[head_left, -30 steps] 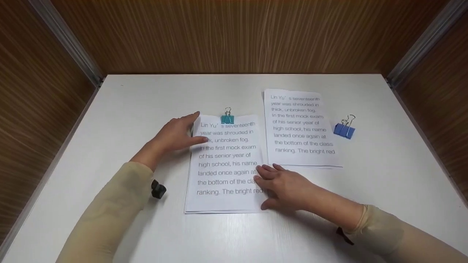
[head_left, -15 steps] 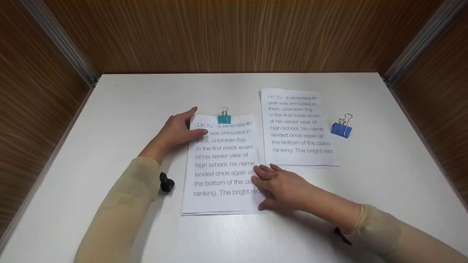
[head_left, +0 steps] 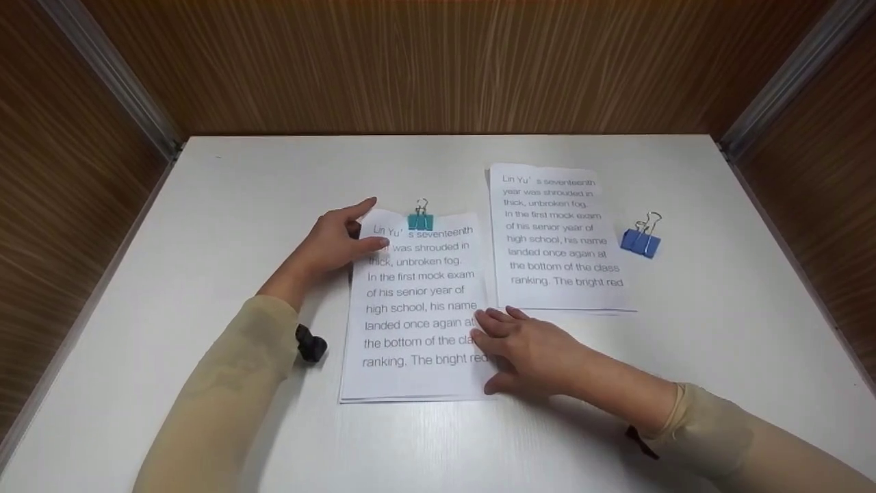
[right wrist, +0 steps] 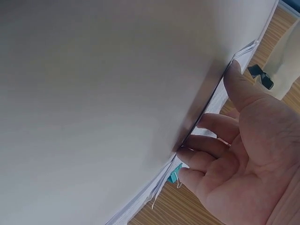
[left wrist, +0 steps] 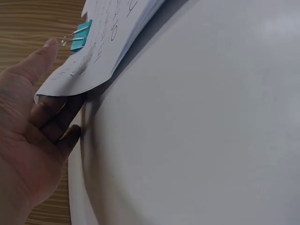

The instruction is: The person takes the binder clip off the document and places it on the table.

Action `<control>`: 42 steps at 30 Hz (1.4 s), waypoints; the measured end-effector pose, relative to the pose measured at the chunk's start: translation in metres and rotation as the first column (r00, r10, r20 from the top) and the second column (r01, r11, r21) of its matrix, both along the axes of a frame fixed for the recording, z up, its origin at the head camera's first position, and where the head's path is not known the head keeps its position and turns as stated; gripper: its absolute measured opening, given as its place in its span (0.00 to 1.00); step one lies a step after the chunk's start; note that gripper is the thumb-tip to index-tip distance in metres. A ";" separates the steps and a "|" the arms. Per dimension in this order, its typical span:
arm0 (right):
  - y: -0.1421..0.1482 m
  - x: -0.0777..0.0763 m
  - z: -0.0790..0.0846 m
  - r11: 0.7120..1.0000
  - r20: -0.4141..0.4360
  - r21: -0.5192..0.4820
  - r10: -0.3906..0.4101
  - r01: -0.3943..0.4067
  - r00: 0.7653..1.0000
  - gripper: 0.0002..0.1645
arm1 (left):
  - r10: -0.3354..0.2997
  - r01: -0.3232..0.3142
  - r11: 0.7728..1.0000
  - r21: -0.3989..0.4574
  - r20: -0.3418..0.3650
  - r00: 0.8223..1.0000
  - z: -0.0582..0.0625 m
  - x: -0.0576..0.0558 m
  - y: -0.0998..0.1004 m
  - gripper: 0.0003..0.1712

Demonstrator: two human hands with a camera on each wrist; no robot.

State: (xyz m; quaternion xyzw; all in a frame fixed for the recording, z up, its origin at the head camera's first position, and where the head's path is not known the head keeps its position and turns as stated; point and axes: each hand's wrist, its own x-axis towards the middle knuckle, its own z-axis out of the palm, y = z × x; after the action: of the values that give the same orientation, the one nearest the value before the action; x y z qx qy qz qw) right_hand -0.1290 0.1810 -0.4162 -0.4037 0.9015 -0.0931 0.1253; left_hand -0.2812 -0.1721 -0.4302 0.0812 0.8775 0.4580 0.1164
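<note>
A stack of printed sheets (head_left: 421, 308) lies at the middle of the table, a teal binder clip (head_left: 420, 222) on its top edge. At its upper left corner my left hand (head_left: 331, 241) holds the paper, thumb over the print and index finger reaching past the corner. The left wrist view shows the raised, bent corner (left wrist: 58, 84) with curled fingers beneath it and the thumb above, near the clip's wire handles. My right hand (head_left: 537, 352) rests along the stack's lower right edge, its fingertips and thumb touching that side.
A second printed stack (head_left: 558, 236) lies to the right, farther back. Beside it is a blue binder clip (head_left: 640, 243) with wire handles up. Brown wood-grain panels (head_left: 445, 68) border the white table (head_left: 274, 178) at the back and sides.
My left hand has shifted slightly up along the left edge, and the stack's upper left corner has risen and bent. My right hand has stayed in place.
</note>
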 end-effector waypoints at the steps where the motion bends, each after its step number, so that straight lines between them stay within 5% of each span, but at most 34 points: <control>1: 0.000 0.000 0.000 1.000 0.002 0.000 -0.001 0.001 1.000 0.49 | -0.003 0.003 1.000 0.021 0.015 1.000 0.001 0.000 -0.001 0.51; 8: 0.000 0.000 0.000 1.000 0.006 0.013 -0.008 0.008 1.000 0.49 | -0.061 0.035 0.979 0.203 0.126 0.990 0.005 -0.004 -0.005 0.40; 15: 0.001 0.001 0.000 1.000 -0.020 0.008 0.004 -0.004 1.000 0.49 | -0.118 0.089 0.966 0.243 0.107 0.987 -0.003 -0.012 0.000 0.34; 25: -0.001 0.000 0.000 0.999 -0.013 0.032 -0.003 0.004 1.000 0.50 | -0.010 -0.036 0.953 0.302 0.152 0.988 -0.014 -0.014 0.010 0.33; 42: 0.004 -0.007 0.013 0.995 0.001 -0.082 -0.048 0.048 0.999 0.42 | 0.099 -0.086 0.939 0.333 -0.023 0.995 0.013 0.010 0.030 0.30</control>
State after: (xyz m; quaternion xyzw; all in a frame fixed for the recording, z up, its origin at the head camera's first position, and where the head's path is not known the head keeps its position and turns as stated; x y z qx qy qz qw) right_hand -0.1365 0.1845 -0.4035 -0.3865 0.9065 -0.1327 0.1061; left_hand -0.2710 -0.1423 -0.4168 0.0673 0.7930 0.6022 0.0624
